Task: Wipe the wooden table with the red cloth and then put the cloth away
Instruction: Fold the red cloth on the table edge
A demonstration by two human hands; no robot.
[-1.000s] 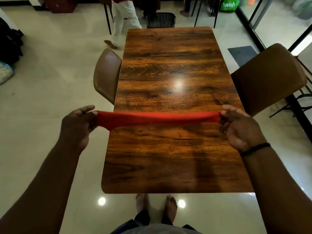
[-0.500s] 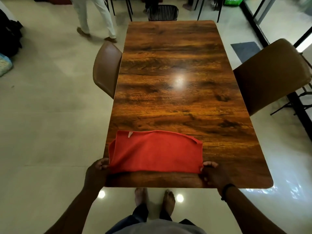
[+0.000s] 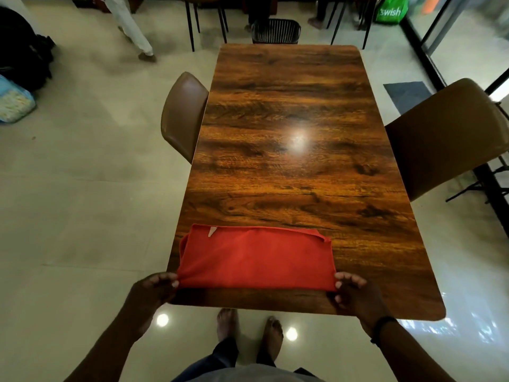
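Dim interior, ceiling-light glare on table [image 3: 298,139] — edges warped, blurred

Looks like a cafe or canteen-type dining room. There's a long wooden table [image 3: 289,119] with brown moulded chairs [image 3: 183,117] pulled up on both sides, more chair legs [image 3: 206,20] past its far end, glossy tile floor [image 3: 82,202] all around, a glass door [image 3: 468,37] off to its right, and a green shopping bag [image 3: 391,9] beyond its far right corner.
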